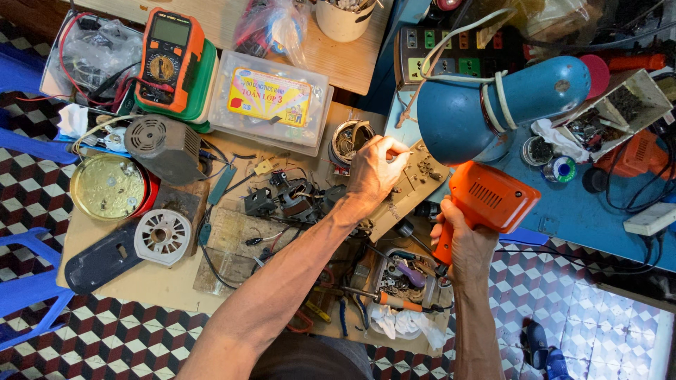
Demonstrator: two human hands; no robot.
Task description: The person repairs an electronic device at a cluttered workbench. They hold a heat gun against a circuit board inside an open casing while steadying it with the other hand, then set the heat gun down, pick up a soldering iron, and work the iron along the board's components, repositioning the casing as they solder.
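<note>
The front end of the orange plastic pistol-shaped soldering gun [486, 200] is hidden behind the blue metal lamp shade [493, 105], so its tip cannot be seen. The right hand [465, 246] covers most of its grip. The left hand [377, 172] hides part of the beige circuit board [412, 183]; what its fingertips pinch is too small to tell. The white round cup [343, 20] is cut off by the top edge.
</note>
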